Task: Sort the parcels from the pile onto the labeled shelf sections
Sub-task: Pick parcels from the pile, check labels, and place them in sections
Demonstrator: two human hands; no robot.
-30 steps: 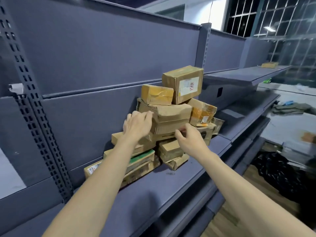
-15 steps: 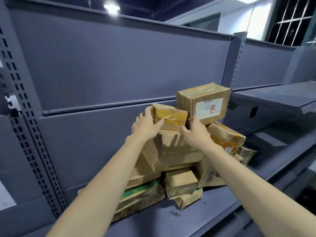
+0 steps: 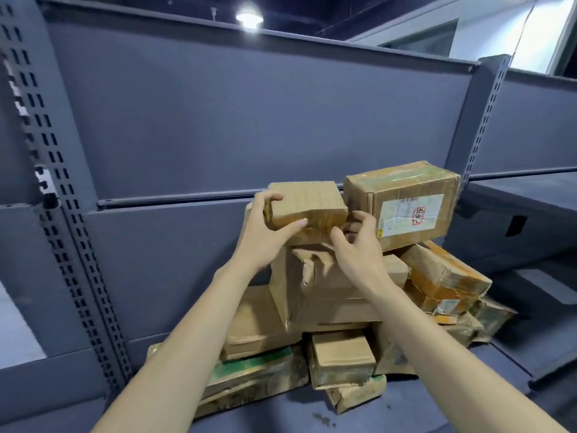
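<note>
A pile of taped brown cardboard parcels (image 3: 327, 295) sits on a dark grey shelf (image 3: 281, 414). At its top lies a small flat parcel (image 3: 307, 203). My left hand (image 3: 268, 232) grips its left end, thumb across the front. My right hand (image 3: 356, 245) touches its lower right corner with curled fingers. Beside it to the right rests a larger parcel with a white label (image 3: 406, 204). An orange-taped parcel (image 3: 443, 276) lies lower right.
The shelf's grey back panel (image 3: 249, 126) rises behind the pile, with slotted uprights at left (image 3: 71, 214) and right (image 3: 487, 120). A higher shelf section (image 3: 530, 195) extends to the right.
Both hands rose from the middle of the pile to its top. My left hand closed around the small top parcel and my right hand came to its corner. The view moved closer.
</note>
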